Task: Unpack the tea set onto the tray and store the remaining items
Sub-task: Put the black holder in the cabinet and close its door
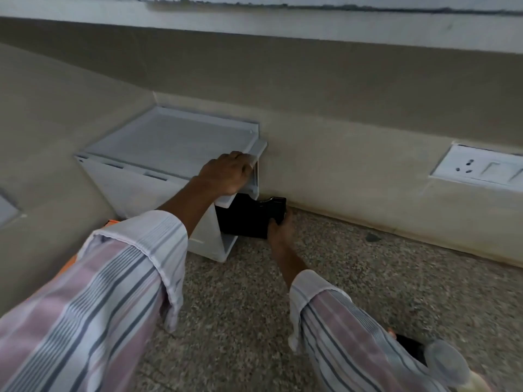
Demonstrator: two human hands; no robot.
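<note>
Half the black box [243, 219] inside white bin [169, 142]

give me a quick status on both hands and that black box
Left hand grips white plastic storage bin's flap, holding it up. Right hand holds flat black box, partly inside bin opening. Nothing blocking it.
</note>
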